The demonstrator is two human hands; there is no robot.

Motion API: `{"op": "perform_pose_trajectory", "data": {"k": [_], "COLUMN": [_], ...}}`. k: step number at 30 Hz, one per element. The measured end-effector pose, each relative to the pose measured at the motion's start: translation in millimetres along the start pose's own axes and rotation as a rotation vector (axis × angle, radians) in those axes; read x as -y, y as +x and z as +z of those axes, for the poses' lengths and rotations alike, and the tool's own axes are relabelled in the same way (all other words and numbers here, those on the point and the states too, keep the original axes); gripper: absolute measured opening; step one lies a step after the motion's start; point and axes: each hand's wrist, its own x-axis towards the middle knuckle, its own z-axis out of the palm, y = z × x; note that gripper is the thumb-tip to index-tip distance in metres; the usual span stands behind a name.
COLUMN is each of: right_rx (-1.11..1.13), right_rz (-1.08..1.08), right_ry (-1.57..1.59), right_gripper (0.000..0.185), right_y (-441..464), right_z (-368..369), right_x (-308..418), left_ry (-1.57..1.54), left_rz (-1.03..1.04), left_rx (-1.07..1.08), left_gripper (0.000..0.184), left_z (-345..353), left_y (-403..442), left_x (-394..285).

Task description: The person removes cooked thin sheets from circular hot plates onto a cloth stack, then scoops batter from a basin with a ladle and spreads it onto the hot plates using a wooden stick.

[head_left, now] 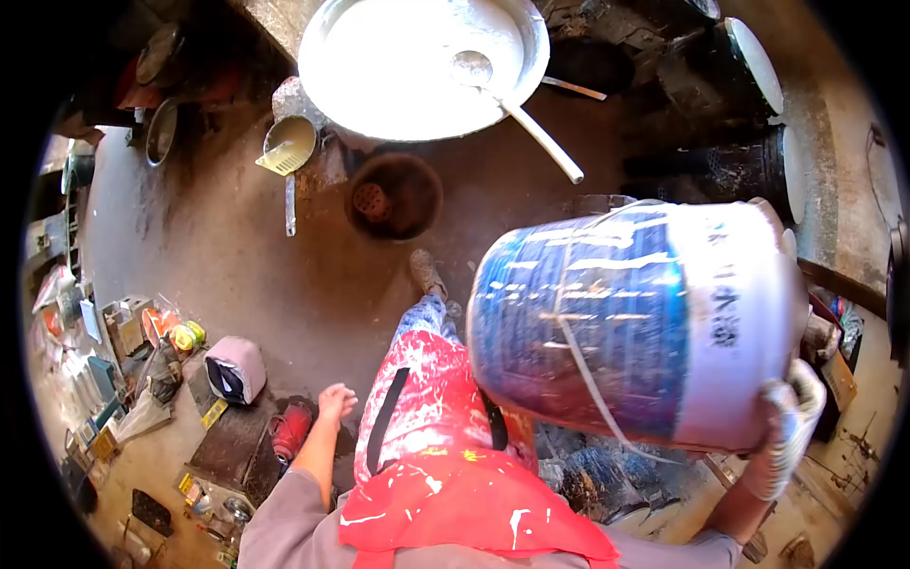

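A large blue and white paint bucket point(588, 322) is held sideways at my right, dark lettering on its white band and a thin handle hanging along its side. My right hand point(794, 408), in a pale glove, grips the bucket's right end; part of its fingers is hidden. My left hand point(336, 402) is bare and hangs beside my red, paint-splashed apron point(474, 503), its fingers loosely bent around nothing. In front of me stands a wide metal basin point(536, 59) of white liquid. A long-handled ladle point(536, 137) rests across its rim.
A slotted scoop point(289, 171) lies over a small pot at the basin's left. On the floor below the basin is a dark round container point(417, 223). Dark drums point(720, 171) line the right side. At left are a pink-grey bag point(248, 365) and assorted clutter.
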Motion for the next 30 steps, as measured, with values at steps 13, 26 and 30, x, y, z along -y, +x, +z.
{"op": "perform_pose_trajectory", "data": {"k": [13, 26, 30], "right_rx": [0.383, 0.203, 0.42], "right_rz": [0.192, -0.144, -0.146], "right_ry": [-0.051, -0.529, -0.597], "right_gripper": [0.017, 0.018, 0.02], "right_y": [21, 117, 134], "right_z": [276, 541, 612], "right_x": [-283, -363, -329], "left_ry": [0.053, -0.16, -0.36], "left_rz": [0.228, 0.212, 0.447], "left_rx": [-0.043, -0.177, -0.183], "left_gripper": [0.034, 0.028, 0.026], "left_z": [108, 169, 167], "left_y": [188, 329, 349], "left_x": [-206, -246, -231]}}
